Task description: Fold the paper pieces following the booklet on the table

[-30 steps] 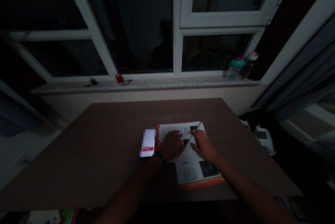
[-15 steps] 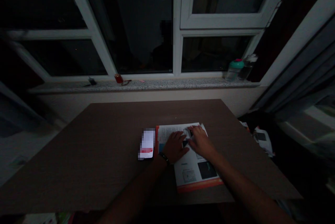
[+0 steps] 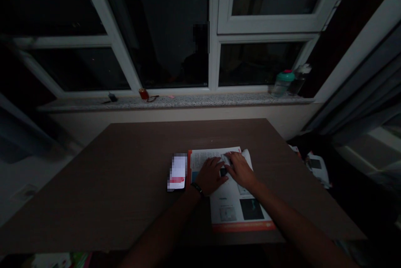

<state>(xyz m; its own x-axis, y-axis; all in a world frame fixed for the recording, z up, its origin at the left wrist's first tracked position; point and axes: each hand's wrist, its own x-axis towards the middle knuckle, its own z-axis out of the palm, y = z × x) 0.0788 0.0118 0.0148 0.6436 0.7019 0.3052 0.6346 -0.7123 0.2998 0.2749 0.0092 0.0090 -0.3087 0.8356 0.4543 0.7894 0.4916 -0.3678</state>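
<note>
A printed magazine or booklet (image 3: 225, 205) with orange-red borders, text and pictures lies on the brown table (image 3: 125, 184). My left hand (image 3: 210, 175) rests on its left half with the fingers stretched out, a dark band around the wrist. On its upper right part lies my right hand (image 3: 240, 168), fingers extended over the page. The page's upper right edge is slightly lifted beside that hand. A phone (image 3: 178, 172) with a lit, blurred-out screen lies just left of the booklet, apart from my left hand. My palms hide part of the print.
Behind the table runs a speckled stone windowsill (image 3: 188, 101). On it stand a teal-lidded bottle (image 3: 283, 83), a clear bottle (image 3: 299, 79), a small red container (image 3: 143, 94) and a small dark item (image 3: 112, 97). A white object (image 3: 318, 168) sits beyond the table's right edge.
The booklet's lower right corner has shifted a little to the right, and its upper right edge shows more. Both hands keep nearly the same place on it. The view has moved slightly.
</note>
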